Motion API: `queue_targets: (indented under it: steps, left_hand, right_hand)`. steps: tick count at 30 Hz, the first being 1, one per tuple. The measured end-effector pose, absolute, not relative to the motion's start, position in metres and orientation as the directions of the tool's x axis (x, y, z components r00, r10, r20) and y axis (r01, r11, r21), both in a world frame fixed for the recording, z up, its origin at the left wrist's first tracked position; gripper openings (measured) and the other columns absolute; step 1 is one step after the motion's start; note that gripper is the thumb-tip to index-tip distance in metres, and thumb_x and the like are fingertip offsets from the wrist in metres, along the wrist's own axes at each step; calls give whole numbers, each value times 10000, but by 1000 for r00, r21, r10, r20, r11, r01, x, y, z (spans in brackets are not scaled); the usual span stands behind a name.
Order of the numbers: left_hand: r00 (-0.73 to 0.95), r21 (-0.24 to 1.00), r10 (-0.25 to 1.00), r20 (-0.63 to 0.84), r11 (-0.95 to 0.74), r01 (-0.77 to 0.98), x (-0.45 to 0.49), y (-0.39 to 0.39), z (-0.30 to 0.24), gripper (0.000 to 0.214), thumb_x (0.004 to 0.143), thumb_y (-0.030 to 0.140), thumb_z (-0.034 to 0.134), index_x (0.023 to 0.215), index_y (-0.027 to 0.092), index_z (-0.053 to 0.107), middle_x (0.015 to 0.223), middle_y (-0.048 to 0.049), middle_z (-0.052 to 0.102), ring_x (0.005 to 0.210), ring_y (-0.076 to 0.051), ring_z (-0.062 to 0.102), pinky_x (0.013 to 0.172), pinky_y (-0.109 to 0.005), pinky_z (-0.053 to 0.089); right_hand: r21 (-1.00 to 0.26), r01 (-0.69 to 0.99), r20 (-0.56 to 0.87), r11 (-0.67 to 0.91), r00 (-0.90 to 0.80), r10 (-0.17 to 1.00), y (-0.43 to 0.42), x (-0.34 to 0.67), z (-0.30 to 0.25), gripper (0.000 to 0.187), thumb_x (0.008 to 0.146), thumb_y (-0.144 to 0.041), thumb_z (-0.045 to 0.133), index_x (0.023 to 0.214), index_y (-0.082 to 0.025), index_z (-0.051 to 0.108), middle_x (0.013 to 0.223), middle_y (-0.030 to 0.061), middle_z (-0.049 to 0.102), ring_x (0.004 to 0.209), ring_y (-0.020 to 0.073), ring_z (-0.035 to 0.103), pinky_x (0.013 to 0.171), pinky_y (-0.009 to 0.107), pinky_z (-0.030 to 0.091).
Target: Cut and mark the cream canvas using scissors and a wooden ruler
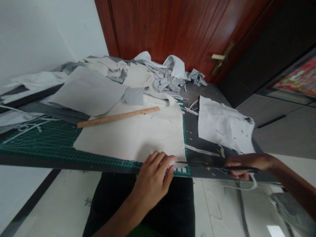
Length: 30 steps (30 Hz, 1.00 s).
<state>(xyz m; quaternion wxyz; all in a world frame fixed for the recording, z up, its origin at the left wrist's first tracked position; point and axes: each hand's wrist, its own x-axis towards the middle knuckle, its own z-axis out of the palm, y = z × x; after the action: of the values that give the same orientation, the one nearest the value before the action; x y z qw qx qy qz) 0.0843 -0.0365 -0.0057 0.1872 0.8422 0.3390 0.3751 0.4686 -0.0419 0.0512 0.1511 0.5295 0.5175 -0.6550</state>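
Observation:
A large cream fabric piece (138,135) lies flat on the green cutting mat (39,138). My left hand (156,176) pinches the near edge of that fabric by its right corner, thumb and fingers pressed together. From the right, my right hand (240,166) is wrapped round the handles of black scissors (202,164). Their long blades point left, and the tips reach the fabric edge beside my left fingertips. Whether the blades are parted is hard to see. Across the fabric rests a wooden ruler (118,117), tilted upward to the right.
Crumpled white and grey cloth (168,82) is heaped along the back, by the wooden door (160,29). Grey fabric pieces (91,90) stack at the left. Another white piece (222,123) lies at the right among thin offcuts (202,150). The table's front edge runs just below my hands.

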Motion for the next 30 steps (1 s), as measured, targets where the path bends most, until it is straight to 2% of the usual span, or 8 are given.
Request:
queue_targets:
  steps: [3,9,13,16,21,30]
  left_hand:
    - [545,470,667,509,-745,473,88,-26,-7,146,1020,189,572,1144,215,644,1020,-37,666,955,-224,601,870,-388,527]
    - [572,411,605,554,-796,445,110,-41,-31,111,971,209,702,1072,215,658,929,12,666,869,-190,579,777,-336,464]
    - [485,386,618,619,-777,498,117,-45,-41,41,1000,205,668,1027,221,694,842,8,670,825,-189,556,766,-353,391]
    - [439,380,614,656,-771,511,117,-43,-44,84,1007,186,649,1021,228,720,801,2,662,791,-182,540,747,-348,374]
    - [430,340,570,700,-796,502,115,-42,-46,149,993,129,636,1015,231,743,752,4,654,774,-178,533,733,-337,386]
    - [417,340,550,723,-809,479,114,-45,-49,167,988,107,645,1061,210,754,730,-2,649,755,-180,498,710,-319,374]
  right_hand:
    - [-525,732,-848,-434,-410,335,-39,470,48,746,647,-900,714,757,-181,548,623,-38,457,535,86,405,476,207,304]
    - [-529,699,-846,-481,-393,360,-40,474,45,680,726,-819,734,766,-159,578,676,-19,490,562,77,419,489,199,304]
    - [-523,665,-852,-533,-389,351,-40,470,44,683,692,-809,766,740,-160,559,657,-32,473,540,57,382,474,193,272]
    - [-536,653,-844,-535,-406,350,-38,470,41,683,692,-800,771,707,-156,546,631,-36,458,520,45,351,459,189,242]
    - [-546,663,-836,-513,-393,383,-36,474,36,669,716,-776,776,703,-145,555,663,-10,509,537,45,400,471,172,279]
    - [-547,698,-835,-462,-415,361,-28,468,47,656,739,-777,758,698,-156,551,657,-20,510,563,63,426,496,195,305]
